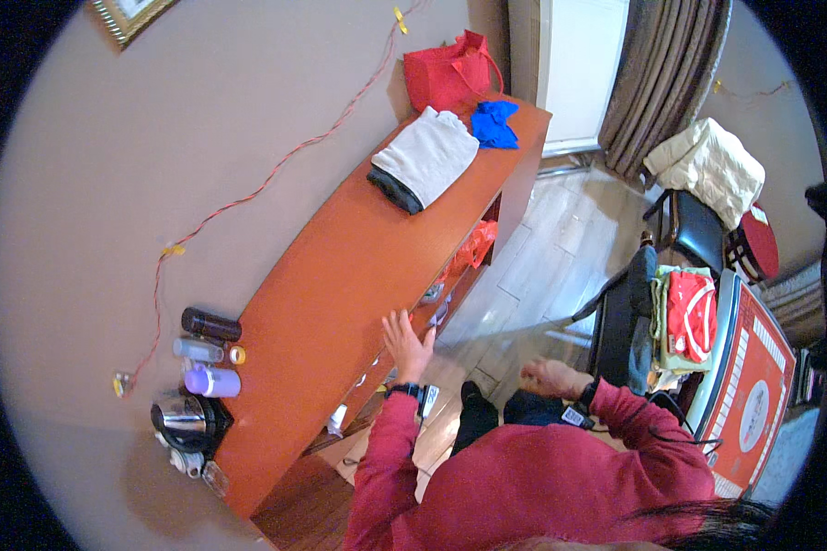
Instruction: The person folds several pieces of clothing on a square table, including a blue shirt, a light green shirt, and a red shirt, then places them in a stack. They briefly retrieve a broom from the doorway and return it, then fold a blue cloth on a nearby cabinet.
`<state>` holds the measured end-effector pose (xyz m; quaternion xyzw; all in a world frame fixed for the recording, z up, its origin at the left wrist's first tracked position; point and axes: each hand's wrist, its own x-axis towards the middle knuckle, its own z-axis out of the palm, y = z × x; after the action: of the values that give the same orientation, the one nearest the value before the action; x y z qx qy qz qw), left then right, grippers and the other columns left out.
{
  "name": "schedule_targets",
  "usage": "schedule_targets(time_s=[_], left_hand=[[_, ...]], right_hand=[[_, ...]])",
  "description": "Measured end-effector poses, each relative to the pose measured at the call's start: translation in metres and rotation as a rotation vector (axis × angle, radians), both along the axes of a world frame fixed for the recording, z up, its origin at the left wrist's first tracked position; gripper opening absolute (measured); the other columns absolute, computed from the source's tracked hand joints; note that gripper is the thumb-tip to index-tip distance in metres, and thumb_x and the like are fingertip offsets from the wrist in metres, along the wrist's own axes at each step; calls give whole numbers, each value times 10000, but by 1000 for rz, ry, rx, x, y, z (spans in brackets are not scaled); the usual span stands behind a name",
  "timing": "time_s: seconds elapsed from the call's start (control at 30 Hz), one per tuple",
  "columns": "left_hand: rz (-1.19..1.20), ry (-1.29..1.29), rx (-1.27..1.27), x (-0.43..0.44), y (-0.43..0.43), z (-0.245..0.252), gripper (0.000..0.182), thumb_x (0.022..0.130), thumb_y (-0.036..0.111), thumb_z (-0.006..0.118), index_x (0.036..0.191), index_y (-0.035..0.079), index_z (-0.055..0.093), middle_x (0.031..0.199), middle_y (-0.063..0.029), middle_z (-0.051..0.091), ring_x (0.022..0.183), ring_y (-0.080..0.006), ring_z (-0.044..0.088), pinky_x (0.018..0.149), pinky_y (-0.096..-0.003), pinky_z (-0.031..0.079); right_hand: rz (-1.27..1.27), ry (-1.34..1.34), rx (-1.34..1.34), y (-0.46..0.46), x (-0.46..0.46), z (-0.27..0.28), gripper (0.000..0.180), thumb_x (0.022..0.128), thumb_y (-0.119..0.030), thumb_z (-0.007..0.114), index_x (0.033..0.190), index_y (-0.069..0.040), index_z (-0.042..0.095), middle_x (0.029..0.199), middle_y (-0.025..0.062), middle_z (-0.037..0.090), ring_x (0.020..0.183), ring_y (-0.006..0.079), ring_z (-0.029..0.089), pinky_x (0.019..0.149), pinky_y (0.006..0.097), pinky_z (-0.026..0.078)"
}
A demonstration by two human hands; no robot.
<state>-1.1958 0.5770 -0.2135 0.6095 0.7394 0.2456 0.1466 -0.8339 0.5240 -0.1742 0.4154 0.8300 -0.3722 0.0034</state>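
My left hand (408,344) is at the front edge of the long orange-brown wooden cabinet top (358,255), its fingers apart and nothing in it. To the right, my right hand (548,378) hangs over the floor beside my body, its fingers curled and blurred; whether it holds anything I cannot tell. Farther along the cabinet top lies a folded light grey cloth (431,155) on a dark folded cloth (394,191). Beside it are a crumpled blue cloth (495,125) and a red tote bag (448,72).
Bottles (212,381), a roll of tape (237,355) and an electric kettle (186,420) stand at the cabinet's near end. A red plastic bag (479,244) is on the shelf below. On my right are chairs (692,224), folded clothes (689,317) and a red-topped table (751,406).
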Motion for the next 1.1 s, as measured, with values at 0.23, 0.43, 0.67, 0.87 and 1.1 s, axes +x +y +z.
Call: schedule_targets(time_s=[0.23, 0.43, 0.67, 0.87, 1.1], left_hand=[[-21, 149, -235, -10, 124, -11, 967, 844, 521, 748, 1581, 79, 304, 1677, -261, 137, 1551, -471, 76, 1195, -693, 82], [-99, 257, -211, -3, 187, -6, 1027, 857, 680, 642, 1608, 94, 261, 1692, -255, 86, 1562, -455, 5, 1152, -752, -19], [7, 354, -37, -11, 242, -9, 802, 925, 590, 592, 1524, 82, 429, 1648, -228, 269, 1538, -450, 167, 1183, -709, 67], [13, 416, -92, -8, 248, -3, 759, 934, 562, 586, 1476, 42, 475, 1644, -216, 285, 1540, -445, 174, 1194, -695, 88], [24, 445, -161, -8, 252, 0, 735, 926, 544, 597, 1453, 43, 492, 1633, -215, 305, 1533, -443, 200, 1199, -686, 114]], right_hand=[[-33, -47, 24, 122, -42, 19, 454, 954, -430, 664, 1212, -61, 608, 1151, 230, 602, 1039, 446, 634, 900, 492, 539], [-87, 103, 133, 306, -42, -26, 577, 908, -412, 734, 1296, -29, 546, 1295, 271, 515, 1178, 468, 553, 1010, 500, 493], [-429, -134, 667, 578, -50, -38, 508, 808, -309, 795, 1210, -76, 590, 1226, 202, 544, 1186, 414, 512, 978, 551, 465], [-603, -263, 662, 672, -35, -17, 575, 854, -389, 745, 1368, -196, 573, 1477, 137, 473, 1354, 415, 424, 1057, 570, 424], [-501, -8, 891, 575, -16, -43, 292, 847, -331, 739, 1008, -112, 632, 1134, 126, 553, 1098, 368, 504, 953, 543, 409]])
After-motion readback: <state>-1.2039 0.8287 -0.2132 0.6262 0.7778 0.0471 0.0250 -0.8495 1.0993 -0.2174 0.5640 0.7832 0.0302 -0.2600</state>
